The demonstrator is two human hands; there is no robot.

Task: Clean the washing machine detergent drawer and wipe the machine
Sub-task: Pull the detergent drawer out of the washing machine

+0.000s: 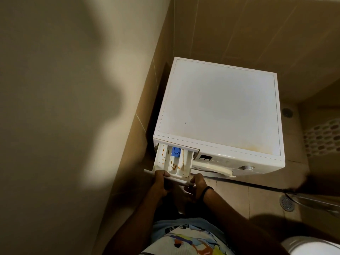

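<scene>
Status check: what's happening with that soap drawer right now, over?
Both left hand and right hand grip detergent drawer front. Drawer slid far out of washing machine, orange stains inside. Nothing blocking it.

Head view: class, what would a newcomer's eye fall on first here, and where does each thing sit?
The detergent drawer, pulled out at the left end of the white washing machine front, shows orange-brown stains and a blue insert. The left hand and right hand grip its front panel. Yellowish staining marks the machine's top near its front edge.
</scene>
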